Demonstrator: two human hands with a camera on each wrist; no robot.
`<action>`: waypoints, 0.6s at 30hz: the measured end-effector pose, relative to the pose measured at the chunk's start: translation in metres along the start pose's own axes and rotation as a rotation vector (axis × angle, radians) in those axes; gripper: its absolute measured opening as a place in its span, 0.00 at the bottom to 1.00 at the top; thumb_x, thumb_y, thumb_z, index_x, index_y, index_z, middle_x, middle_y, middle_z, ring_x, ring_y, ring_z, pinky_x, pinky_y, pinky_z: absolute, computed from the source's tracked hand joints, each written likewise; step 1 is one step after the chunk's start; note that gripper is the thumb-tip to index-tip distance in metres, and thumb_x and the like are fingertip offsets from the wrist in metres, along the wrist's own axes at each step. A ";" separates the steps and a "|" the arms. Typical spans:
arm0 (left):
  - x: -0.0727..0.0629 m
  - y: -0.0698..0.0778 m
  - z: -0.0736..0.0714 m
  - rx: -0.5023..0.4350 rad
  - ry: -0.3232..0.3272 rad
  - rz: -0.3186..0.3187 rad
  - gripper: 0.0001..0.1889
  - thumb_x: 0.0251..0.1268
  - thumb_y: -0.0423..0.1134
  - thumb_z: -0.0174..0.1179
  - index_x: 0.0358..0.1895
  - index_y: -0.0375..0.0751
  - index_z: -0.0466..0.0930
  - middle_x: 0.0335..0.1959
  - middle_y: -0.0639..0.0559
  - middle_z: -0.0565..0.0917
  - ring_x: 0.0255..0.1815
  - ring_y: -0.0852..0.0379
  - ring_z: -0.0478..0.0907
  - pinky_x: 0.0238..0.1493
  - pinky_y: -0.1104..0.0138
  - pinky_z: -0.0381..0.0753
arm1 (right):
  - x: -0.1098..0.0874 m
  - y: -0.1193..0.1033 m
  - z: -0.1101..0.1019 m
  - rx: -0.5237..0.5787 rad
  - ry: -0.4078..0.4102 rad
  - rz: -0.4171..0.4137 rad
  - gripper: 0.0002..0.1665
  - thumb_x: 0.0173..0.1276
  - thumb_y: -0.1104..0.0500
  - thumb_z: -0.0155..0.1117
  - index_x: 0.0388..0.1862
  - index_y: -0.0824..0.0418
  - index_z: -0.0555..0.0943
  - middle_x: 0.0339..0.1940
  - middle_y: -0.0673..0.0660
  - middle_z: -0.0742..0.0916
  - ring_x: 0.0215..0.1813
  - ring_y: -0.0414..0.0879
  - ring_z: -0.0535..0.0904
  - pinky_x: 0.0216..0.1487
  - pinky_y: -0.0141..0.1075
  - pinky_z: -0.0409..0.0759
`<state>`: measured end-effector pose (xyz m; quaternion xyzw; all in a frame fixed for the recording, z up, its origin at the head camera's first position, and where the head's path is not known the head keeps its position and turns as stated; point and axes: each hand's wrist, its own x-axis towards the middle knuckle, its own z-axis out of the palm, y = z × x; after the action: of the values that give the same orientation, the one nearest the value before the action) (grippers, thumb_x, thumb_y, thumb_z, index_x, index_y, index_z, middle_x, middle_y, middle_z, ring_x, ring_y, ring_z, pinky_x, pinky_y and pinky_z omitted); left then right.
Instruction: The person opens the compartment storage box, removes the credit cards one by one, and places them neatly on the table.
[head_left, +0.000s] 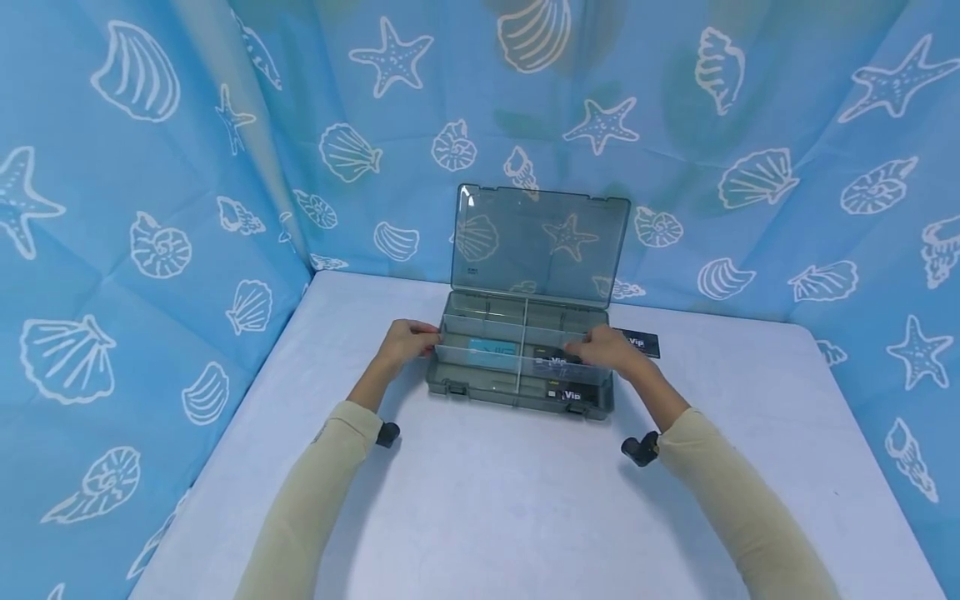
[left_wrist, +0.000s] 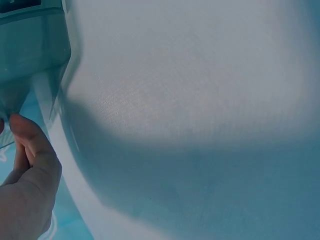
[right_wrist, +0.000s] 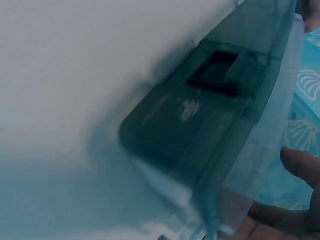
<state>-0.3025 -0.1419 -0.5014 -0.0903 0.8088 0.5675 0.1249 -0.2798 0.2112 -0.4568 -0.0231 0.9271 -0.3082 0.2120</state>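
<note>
While a smooth, smoky plastic box (head_left: 487,393) stands with its flat lid (head_left: 525,212) raised, a long, thin, clear divider (head_left: 454,356) spans its front part. At the box's left end, the left hand (head_left: 407,342) pinches the divider; at its right end, the right hand (head_left: 609,349) has its thumb apart from the fingers, its grip impossible to tell.

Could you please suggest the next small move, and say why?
I would probably press the nearer long clear plastic divider evenly down, since it appears to stand proud of the translucent grey plastic box, with the left hand and right hand near its ends.
</note>
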 end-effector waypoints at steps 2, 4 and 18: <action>0.001 -0.001 0.000 -0.022 -0.012 -0.011 0.15 0.66 0.39 0.62 0.51 0.33 0.80 0.47 0.42 0.80 0.44 0.50 0.81 0.46 0.64 0.82 | 0.001 -0.003 0.003 0.006 -0.004 0.018 0.37 0.72 0.42 0.54 0.56 0.77 0.72 0.46 0.69 0.79 0.49 0.61 0.77 0.48 0.53 0.78; 0.001 -0.001 0.000 -0.067 -0.028 -0.027 0.18 0.69 0.41 0.60 0.54 0.31 0.78 0.48 0.42 0.80 0.44 0.51 0.80 0.47 0.64 0.82 | 0.002 -0.006 0.006 0.036 -0.017 0.033 0.40 0.71 0.42 0.55 0.60 0.79 0.68 0.49 0.70 0.78 0.53 0.64 0.76 0.53 0.55 0.77; 0.006 -0.003 -0.003 -0.206 -0.058 -0.096 0.17 0.70 0.35 0.57 0.55 0.26 0.77 0.44 0.42 0.81 0.34 0.59 0.79 0.40 0.70 0.81 | 0.005 -0.006 0.009 0.284 -0.050 0.062 0.36 0.74 0.49 0.57 0.61 0.80 0.64 0.56 0.72 0.74 0.59 0.64 0.72 0.61 0.56 0.72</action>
<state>-0.3073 -0.1454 -0.5053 -0.1246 0.7371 0.6433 0.1655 -0.2810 0.2001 -0.4619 0.0279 0.8689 -0.4288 0.2457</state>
